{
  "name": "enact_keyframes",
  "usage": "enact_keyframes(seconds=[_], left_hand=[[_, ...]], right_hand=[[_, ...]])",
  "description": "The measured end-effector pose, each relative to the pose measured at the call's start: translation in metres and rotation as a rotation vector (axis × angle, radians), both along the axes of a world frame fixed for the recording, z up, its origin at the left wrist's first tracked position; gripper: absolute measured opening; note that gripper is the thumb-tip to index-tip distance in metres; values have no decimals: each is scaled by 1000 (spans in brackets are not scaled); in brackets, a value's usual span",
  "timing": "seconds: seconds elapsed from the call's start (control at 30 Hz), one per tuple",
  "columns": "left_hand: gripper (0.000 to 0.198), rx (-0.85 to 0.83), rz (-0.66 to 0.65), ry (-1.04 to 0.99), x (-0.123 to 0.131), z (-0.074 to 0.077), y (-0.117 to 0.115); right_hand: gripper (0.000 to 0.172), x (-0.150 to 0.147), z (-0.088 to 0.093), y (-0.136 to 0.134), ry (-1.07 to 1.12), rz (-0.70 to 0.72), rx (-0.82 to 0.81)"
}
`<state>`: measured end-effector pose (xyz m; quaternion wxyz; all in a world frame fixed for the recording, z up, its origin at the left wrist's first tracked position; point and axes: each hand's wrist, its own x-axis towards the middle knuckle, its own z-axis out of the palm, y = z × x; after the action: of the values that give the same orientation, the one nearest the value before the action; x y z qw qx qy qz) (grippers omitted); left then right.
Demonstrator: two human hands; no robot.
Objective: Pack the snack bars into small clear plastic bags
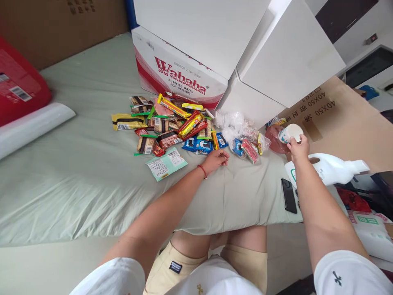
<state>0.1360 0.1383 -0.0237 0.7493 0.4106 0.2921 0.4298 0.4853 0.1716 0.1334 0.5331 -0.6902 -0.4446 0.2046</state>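
Note:
My right hand (300, 148) grips a white paper cup (288, 133) with a blue-green pattern, tilted over a reddish translucent dish (273, 141). My left hand (216, 162) rests on the green cloth (239, 196), its fingers loosely curled together with nothing visible in them. Just beyond it lie small blue snack packets (199, 145). A heap of wrapped snack bars (167, 119) spreads to the left, with a yellow packet (129, 121) at its end. Nearer me is a pale green packet (166, 164). Clear plastic wrappers (233, 125) and a red-and-white packet (249, 150) lie between my hands.
A Wahaha water carton (181, 76) and white boxes (258, 90) stand behind the snacks. Under my right forearm are a white jug (334, 169) and a black phone (288, 196). A brown carton (334, 123) stands right; a red container (21, 82) and white roll (37, 125) sit left.

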Motion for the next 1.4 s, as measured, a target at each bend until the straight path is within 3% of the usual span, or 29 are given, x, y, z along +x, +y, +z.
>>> enact_keyframes(seconds=[0.1, 0.3, 0.4, 0.5, 0.6, 0.7, 0.8, 0.9, 0.97, 1.13, 1.27, 1.4], left_hand=[[11, -1, 1, -4, 0, 0, 0], [17, 6, 4, 4, 1, 2, 0], [15, 39, 3, 17, 0, 2, -2], [13, 90, -45, 39, -3, 3, -6], [11, 122, -75, 67, -4, 3, -7], [10, 126, -63, 80, -5, 3, -6], [11, 117, -40, 86, -6, 2, -5], [11, 113, -27, 94, -6, 3, -4], [12, 117, -28, 103, -7, 3, -4], [12, 131, -42, 133, -8, 4, -4], [12, 117, -32, 136, -10, 4, -4], [10, 107, -28, 126, -11, 5, -5]], right_hand=[[28, -17, -26, -13, -1, -109, 21], [33, -75, -107, -106, 36, 48, -193], [33, -97, -124, -144, 4, 150, -296], [33, -111, -127, -155, -10, 186, -298], [34, -114, -128, -143, -18, 149, -243], [35, -101, -131, -120, -118, 0, -203], [32, -68, -128, -91, -366, -200, -218], [21, -24, -112, -61, -505, -315, -217], [25, 5, -100, -39, -571, -369, -218], [52, 56, -93, 6, -761, -276, -321], [32, 71, -105, 10, -800, -270, -340], [33, 75, -104, 0, -818, -326, -263]])
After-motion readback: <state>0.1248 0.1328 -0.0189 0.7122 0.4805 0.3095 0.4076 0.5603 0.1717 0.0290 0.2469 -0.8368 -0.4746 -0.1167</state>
